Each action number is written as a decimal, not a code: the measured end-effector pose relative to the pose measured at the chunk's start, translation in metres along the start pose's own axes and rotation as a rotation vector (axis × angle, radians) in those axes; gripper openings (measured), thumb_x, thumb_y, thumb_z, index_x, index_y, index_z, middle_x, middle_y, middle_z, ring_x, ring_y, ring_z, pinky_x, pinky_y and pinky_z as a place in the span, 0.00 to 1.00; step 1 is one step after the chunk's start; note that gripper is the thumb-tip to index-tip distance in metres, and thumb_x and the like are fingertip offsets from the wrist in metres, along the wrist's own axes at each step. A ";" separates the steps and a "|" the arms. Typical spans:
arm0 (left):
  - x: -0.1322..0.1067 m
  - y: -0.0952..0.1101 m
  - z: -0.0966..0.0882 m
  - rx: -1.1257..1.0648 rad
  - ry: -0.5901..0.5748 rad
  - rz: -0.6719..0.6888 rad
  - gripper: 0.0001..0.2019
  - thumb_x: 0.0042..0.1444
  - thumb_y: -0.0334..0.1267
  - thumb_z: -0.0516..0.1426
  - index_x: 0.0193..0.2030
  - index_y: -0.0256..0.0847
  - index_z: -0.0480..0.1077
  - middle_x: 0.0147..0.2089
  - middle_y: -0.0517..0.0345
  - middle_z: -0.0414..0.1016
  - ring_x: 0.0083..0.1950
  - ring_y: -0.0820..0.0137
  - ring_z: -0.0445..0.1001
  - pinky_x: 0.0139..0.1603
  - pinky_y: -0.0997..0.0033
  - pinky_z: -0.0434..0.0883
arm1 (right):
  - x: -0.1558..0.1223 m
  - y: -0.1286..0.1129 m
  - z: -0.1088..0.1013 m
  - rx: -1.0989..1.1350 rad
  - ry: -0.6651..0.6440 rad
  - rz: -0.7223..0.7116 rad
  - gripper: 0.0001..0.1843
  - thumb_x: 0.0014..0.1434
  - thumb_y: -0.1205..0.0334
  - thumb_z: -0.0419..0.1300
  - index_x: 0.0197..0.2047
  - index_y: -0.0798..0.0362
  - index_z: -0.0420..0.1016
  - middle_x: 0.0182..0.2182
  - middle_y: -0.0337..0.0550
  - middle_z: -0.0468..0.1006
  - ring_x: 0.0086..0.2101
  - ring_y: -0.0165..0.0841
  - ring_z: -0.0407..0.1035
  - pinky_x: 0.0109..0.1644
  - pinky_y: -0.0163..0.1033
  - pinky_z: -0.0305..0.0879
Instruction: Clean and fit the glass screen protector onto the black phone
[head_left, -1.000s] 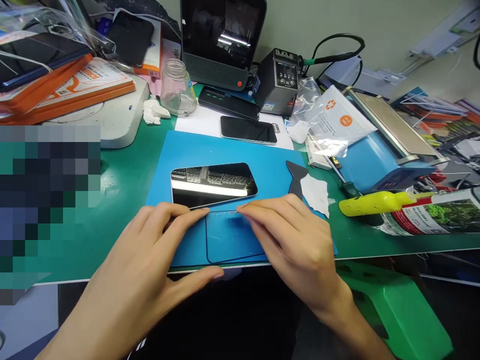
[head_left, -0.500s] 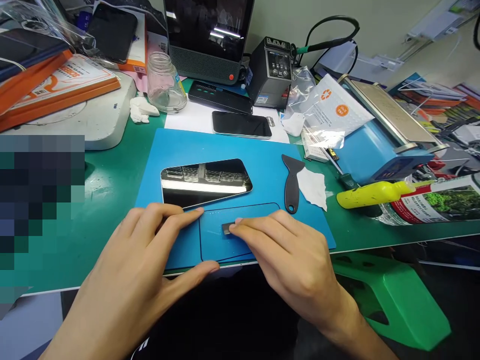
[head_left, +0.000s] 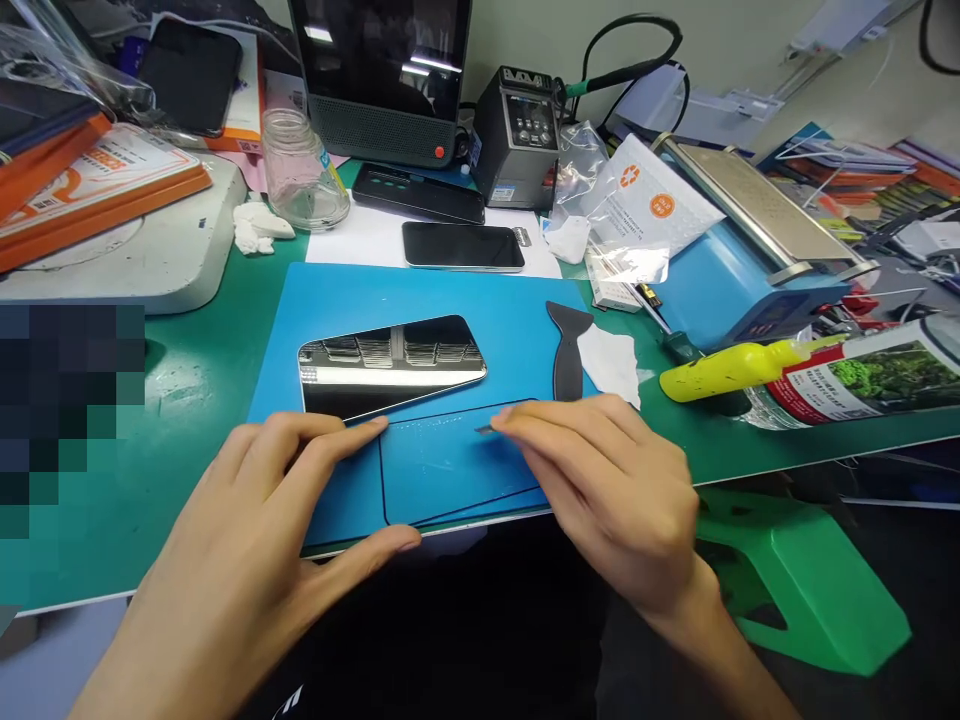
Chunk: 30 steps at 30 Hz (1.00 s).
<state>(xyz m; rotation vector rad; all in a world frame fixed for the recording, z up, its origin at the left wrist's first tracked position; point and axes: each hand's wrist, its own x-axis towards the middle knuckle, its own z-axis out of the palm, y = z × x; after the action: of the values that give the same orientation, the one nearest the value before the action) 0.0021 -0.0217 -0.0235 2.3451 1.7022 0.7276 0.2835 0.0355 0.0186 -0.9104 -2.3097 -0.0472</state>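
Observation:
A thin clear glass panel with a dark rim (head_left: 442,470) lies on the blue work mat (head_left: 420,300) near the table's front edge. My left hand (head_left: 255,560) steadies its left end, index finger on the top left corner and thumb at the bottom edge. My right hand (head_left: 607,490) pinches a small metal blade (head_left: 486,430) whose tip rests on the panel's upper part. A phone with a glossy black screen (head_left: 390,365) lies face up on the mat just behind the panel.
A black plastic scraper (head_left: 566,350) and a white wipe (head_left: 609,362) lie on the mat's right. Behind are two more phones (head_left: 461,246), a glass jar (head_left: 300,172), a soldering station (head_left: 517,135), a blue machine (head_left: 739,260) and a yellow-capped bottle (head_left: 739,365). A green stool (head_left: 810,590) stands lower right.
My right hand has shifted the blade across the panel, from its top edge to its middle and back up toward the upper right. My left hand has stayed on the panel's left end.

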 end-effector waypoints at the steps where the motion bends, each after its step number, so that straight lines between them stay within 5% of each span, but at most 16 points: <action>1: -0.001 0.000 0.000 0.001 -0.003 -0.003 0.33 0.72 0.69 0.55 0.74 0.52 0.64 0.57 0.49 0.72 0.54 0.48 0.73 0.53 0.47 0.69 | 0.004 0.003 0.004 0.006 0.003 -0.012 0.11 0.68 0.80 0.68 0.51 0.60 0.85 0.47 0.47 0.91 0.43 0.36 0.81 0.48 0.43 0.76; 9: -0.003 0.000 0.002 0.012 -0.010 -0.012 0.33 0.72 0.69 0.55 0.75 0.55 0.64 0.58 0.49 0.72 0.54 0.48 0.72 0.54 0.45 0.68 | 0.013 0.010 0.019 0.022 -0.070 -0.041 0.08 0.73 0.74 0.65 0.51 0.61 0.86 0.45 0.47 0.90 0.42 0.38 0.80 0.45 0.44 0.77; 21: -0.004 -0.002 0.002 -0.014 -0.007 -0.013 0.34 0.71 0.68 0.58 0.75 0.53 0.64 0.58 0.48 0.72 0.56 0.46 0.73 0.56 0.43 0.67 | -0.022 -0.014 -0.017 0.058 -0.164 -0.038 0.12 0.76 0.75 0.59 0.54 0.61 0.85 0.44 0.46 0.90 0.39 0.35 0.79 0.39 0.44 0.72; 26: -0.004 -0.004 0.002 -0.019 -0.017 -0.025 0.34 0.70 0.69 0.58 0.75 0.56 0.64 0.59 0.50 0.72 0.56 0.47 0.73 0.56 0.43 0.67 | -0.027 -0.001 -0.024 0.085 -0.051 0.046 0.15 0.70 0.81 0.64 0.55 0.58 0.83 0.46 0.45 0.90 0.43 0.35 0.80 0.45 0.43 0.75; 30: -0.002 -0.004 0.003 -0.012 -0.012 -0.008 0.34 0.70 0.68 0.58 0.75 0.56 0.64 0.58 0.51 0.72 0.55 0.48 0.74 0.56 0.45 0.68 | -0.015 0.015 -0.010 -0.012 0.036 0.063 0.14 0.68 0.80 0.67 0.54 0.58 0.84 0.47 0.45 0.90 0.42 0.36 0.80 0.47 0.44 0.76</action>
<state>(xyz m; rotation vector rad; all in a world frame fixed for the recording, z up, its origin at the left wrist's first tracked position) -0.0006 -0.0219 -0.0286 2.3289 1.6960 0.7195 0.3069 0.0348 0.0152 -0.9797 -2.2487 -0.0499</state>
